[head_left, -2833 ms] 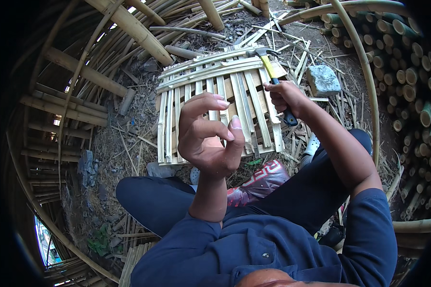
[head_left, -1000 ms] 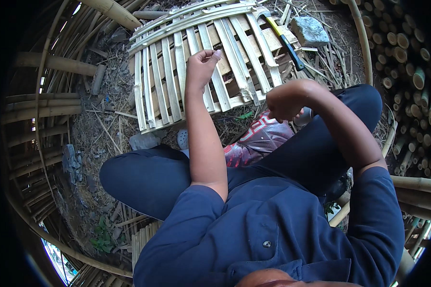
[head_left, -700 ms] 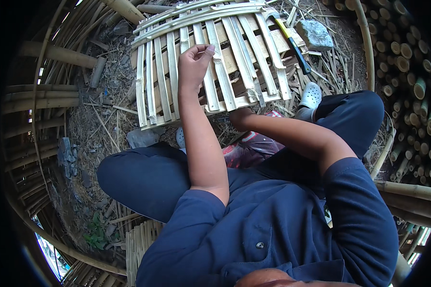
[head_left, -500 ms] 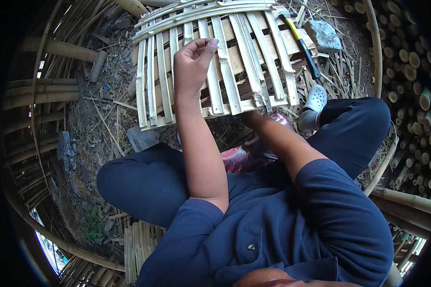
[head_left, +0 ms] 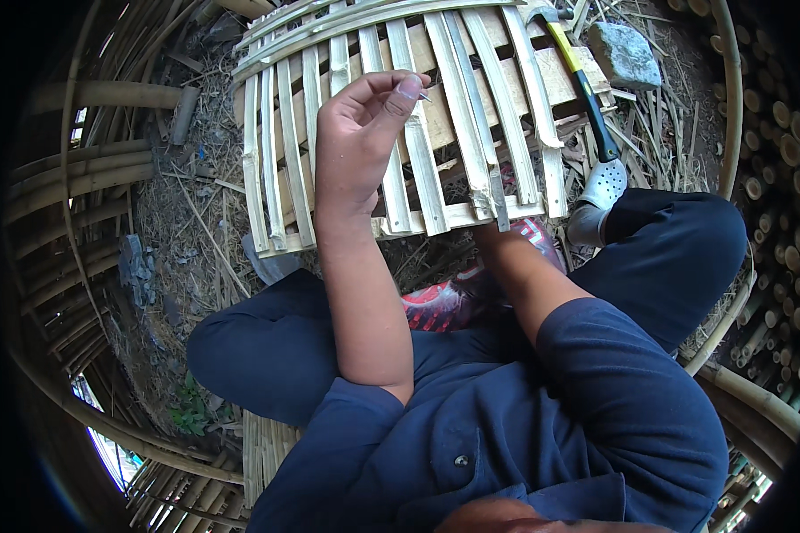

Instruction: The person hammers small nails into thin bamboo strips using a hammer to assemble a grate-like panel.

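Observation:
My left hand (head_left: 364, 133) is raised over a panel of pale bamboo slats (head_left: 422, 164). Its thumb and forefinger pinch a thin nail (head_left: 425, 96), whose end sticks out past the thumb. The panel lies across wooden boards (head_left: 556, 84), and a bamboo crosspiece (head_left: 453, 215) runs along its near edge. My right hand is hidden beneath that near edge; only the right forearm (head_left: 529, 271) shows, so its fingers cannot be seen. A hammer (head_left: 578, 75) with a yellow and black handle rests at the panel's right side, head away from me.
A grey stone block (head_left: 624, 55) sits beyond the hammer. Between my crossed legs lies a red and dark printed plastic sack (head_left: 440, 304). Bundled bamboo poles (head_left: 778, 178) are stacked at the right. Cut slats (head_left: 267, 449) lie near my left thigh, and bamboo walling (head_left: 80, 178) stands at left.
The view has shifted slightly, so the panel and hammer sit a little differently in the picture. My left hand still pinches the nail, which now shows more clearly.

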`<state>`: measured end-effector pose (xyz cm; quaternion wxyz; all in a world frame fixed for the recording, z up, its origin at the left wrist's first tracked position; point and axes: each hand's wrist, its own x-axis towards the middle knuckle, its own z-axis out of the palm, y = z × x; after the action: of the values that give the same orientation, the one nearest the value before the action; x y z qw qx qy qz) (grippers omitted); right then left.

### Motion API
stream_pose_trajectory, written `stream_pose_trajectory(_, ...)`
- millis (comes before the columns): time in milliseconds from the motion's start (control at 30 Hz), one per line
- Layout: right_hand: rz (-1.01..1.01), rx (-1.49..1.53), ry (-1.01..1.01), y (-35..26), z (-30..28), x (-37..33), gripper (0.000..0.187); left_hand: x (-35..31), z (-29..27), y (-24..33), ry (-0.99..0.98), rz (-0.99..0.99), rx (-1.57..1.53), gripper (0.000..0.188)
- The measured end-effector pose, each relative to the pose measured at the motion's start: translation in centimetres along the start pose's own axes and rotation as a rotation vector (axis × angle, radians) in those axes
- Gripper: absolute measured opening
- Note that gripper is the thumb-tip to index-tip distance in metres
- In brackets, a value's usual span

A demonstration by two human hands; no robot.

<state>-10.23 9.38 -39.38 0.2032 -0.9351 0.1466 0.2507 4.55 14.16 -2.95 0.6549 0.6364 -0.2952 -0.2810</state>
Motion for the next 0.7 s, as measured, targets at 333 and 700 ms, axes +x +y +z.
stream_pose_trajectory(333,0.002,0.044,-0.046,1.9,2.3,-2.3,0.027,0.9,1.8,-0.4,-0.043,-0.043,0.022,0.026)
stream_pose_trajectory(700,-0.012,0.046,-0.021,0.4,0.6,-1.9,0.027,-0.2,0.3,1.3,-0.026,0.012,0.015,0.025)
